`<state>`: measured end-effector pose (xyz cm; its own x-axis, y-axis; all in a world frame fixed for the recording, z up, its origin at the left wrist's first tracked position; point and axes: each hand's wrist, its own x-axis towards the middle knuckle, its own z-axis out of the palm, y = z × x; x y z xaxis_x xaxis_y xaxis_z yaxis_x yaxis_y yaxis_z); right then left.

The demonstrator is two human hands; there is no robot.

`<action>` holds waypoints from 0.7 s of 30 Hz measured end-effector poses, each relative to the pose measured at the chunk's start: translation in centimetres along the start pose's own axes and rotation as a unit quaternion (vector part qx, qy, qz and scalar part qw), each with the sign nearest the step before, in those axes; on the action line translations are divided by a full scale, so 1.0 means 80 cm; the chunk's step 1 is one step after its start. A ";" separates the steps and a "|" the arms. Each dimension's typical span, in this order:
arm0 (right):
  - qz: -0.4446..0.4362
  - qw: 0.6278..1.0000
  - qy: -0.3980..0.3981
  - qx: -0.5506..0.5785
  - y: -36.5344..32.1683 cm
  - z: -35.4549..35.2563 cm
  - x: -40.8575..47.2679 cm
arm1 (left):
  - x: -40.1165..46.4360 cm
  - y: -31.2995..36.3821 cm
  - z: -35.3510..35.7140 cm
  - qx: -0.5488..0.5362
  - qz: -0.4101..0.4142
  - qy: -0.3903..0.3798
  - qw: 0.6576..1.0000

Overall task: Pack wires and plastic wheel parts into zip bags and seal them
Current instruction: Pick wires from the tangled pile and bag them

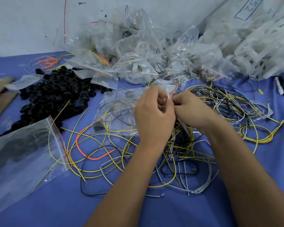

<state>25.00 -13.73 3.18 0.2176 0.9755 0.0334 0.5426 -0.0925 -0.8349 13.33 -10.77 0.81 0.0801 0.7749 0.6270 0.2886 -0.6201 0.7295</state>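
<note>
Head view: left hand (152, 115) and right hand (192, 110) meet above the blue tabletop (59, 202), both pinching the red-striped mouth of a small zip bag (168, 90); its contents seem hidden behind the fingers. Loose wires (95, 140) sprawl beneath, black plastic wheel parts (56, 94) heaped to the left.

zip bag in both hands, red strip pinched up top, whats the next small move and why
Probably slide the pinching fingers along the red strip to press the seal shut. The left hand and right hand both pinch the zip bag at its mouth, and yellow and black wires already lie inside it. Whether any stretch is sealed yet is unclear.
</note>
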 end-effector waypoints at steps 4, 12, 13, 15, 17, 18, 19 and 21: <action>0.045 0.981 -0.049 0.180 0.002 0.000 -0.002 | 0.000 -0.002 -0.001 0.000 0.007 0.001 1.000; -0.018 0.981 -0.009 0.191 0.009 0.016 0.005 | -0.002 0.008 -0.002 -0.033 0.040 -0.004 0.999; -0.042 0.978 -0.013 0.205 0.006 0.017 0.003 | -0.003 0.011 -0.002 -0.040 0.048 -0.008 0.998; -0.091 0.967 -0.015 0.239 -0.002 0.020 -0.002 | -0.004 0.014 -0.003 -0.049 0.068 -0.018 0.996; -0.111 0.961 0.008 0.253 -0.005 0.023 -0.001 | -0.005 0.016 -0.004 -0.063 0.074 -0.023 0.995; -0.110 0.956 0.025 0.271 -0.005 0.024 0.000 | -0.005 0.015 -0.004 -0.068 0.071 -0.021 0.995; -0.098 0.946 0.047 0.306 -0.004 0.024 0.002 | -0.005 0.015 -0.004 -0.069 0.067 -0.016 0.995; -0.042 0.909 0.063 0.411 -0.002 0.021 0.008 | -0.005 0.013 -0.003 -0.061 0.060 -0.010 0.996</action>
<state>23.67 -12.78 2.36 0.3221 0.9370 0.1351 -0.2160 0.2116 -0.9532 13.35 -11.75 1.44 0.1257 0.6962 0.7067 0.1577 -0.7174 0.6786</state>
